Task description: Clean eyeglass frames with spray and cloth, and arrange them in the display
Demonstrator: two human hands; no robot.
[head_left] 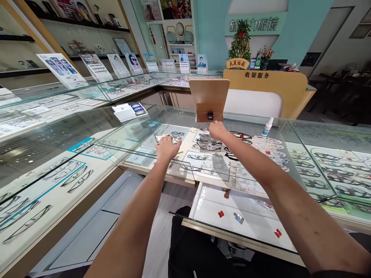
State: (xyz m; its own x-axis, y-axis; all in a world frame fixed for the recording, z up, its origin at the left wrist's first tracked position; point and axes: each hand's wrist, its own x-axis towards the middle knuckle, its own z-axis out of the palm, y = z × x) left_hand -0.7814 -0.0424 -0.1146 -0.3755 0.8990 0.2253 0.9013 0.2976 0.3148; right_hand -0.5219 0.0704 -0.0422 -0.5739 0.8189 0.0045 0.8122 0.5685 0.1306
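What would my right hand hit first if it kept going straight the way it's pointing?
Probably the tilted wooden board, near the small black clip at its foot, just ahead of the right hand, though depth is hard to judge.

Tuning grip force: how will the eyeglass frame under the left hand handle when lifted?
Thin eyeglass frame under the left hand: likely light and springy at its slender temples. Probably fragile if squeezed. On the smooth pale display tray it may slide when pushed.

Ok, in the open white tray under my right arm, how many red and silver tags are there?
Red tags: 2
Silver tag: 1
Total: 3
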